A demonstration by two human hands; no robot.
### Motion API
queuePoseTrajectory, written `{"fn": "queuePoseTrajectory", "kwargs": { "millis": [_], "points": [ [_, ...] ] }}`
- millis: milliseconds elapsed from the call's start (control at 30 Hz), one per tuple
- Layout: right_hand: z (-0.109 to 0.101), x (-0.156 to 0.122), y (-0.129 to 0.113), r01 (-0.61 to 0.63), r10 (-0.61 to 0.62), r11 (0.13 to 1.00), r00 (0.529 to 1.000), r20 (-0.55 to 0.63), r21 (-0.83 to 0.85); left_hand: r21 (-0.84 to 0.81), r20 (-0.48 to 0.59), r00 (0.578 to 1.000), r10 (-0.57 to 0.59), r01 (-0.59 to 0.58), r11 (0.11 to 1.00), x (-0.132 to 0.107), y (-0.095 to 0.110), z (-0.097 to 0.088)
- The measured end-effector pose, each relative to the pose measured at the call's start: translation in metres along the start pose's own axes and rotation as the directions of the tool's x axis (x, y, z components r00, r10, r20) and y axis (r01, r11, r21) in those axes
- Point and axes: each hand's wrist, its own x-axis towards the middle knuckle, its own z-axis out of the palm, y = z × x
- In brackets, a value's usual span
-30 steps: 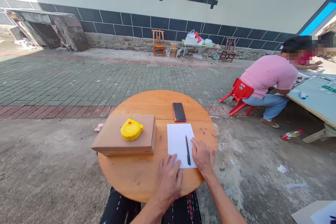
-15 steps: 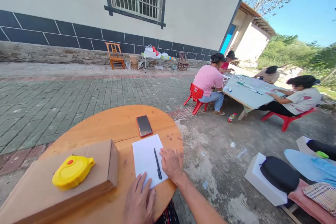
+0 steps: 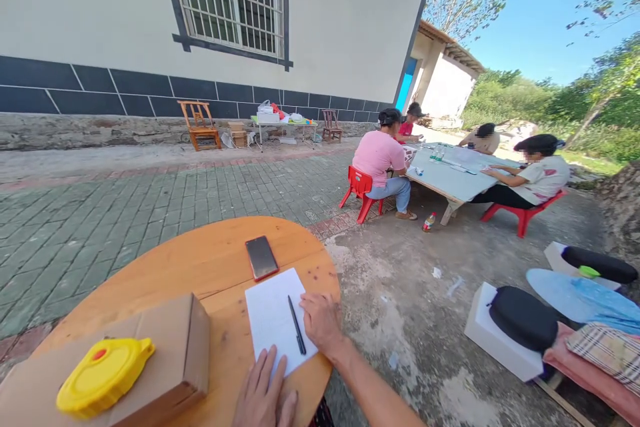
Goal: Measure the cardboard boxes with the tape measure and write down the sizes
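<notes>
Lying flat and empty, the left hand [image 3: 263, 395] and right hand [image 3: 320, 321] are pressed on the white paper sheet [image 3: 277, 317] beside the black pen [image 3: 297, 325].

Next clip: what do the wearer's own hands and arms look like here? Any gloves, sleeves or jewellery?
Both are bare: no gloves on the left hand or right hand, and no rings show. The right forearm is uncovered to the picture's edge, with no sleeve, watch or band. The left is cut off at the wrist by the frame.
</notes>
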Motion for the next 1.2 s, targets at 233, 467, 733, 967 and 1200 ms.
{"fn": "queuePoseTrajectory", "kwargs": {
  "millis": [233, 467, 733, 967, 1200],
  "points": [
    [0.005, -0.002, 0.004, -0.039, 0.039, 0.999, 0.999, -0.026, -0.001, 0.048, -0.028, 0.999, 0.030, -0.028, 0.998, 0.001, 0.000, 0.002],
    [0.006, -0.003, 0.005, -0.032, 0.033, 0.999, 0.998, -0.058, 0.015, 0.113, -0.019, 0.998, 0.055, -0.053, 0.992, -0.001, -0.002, 0.007],
    [0.011, -0.002, 0.006, -0.022, 0.024, 1.000, 0.991, -0.132, 0.010, 0.061, -0.095, 0.995, -0.034, 0.040, 0.997, 0.001, 0.009, 0.013],
    [0.017, -0.005, 0.013, -0.013, 0.020, 0.998, 0.992, -0.123, 0.055, -0.005, 0.107, 0.972, -0.207, 0.209, 0.978, 0.015, 0.034, -0.037],
    [0.024, 0.003, 0.034, 0.020, -0.005, 0.990, 0.994, -0.105, 0.140, -0.188, 0.334, 0.879, -0.339, 0.415, 0.890, 0.032, 0.044, -0.069]
  ]
}}
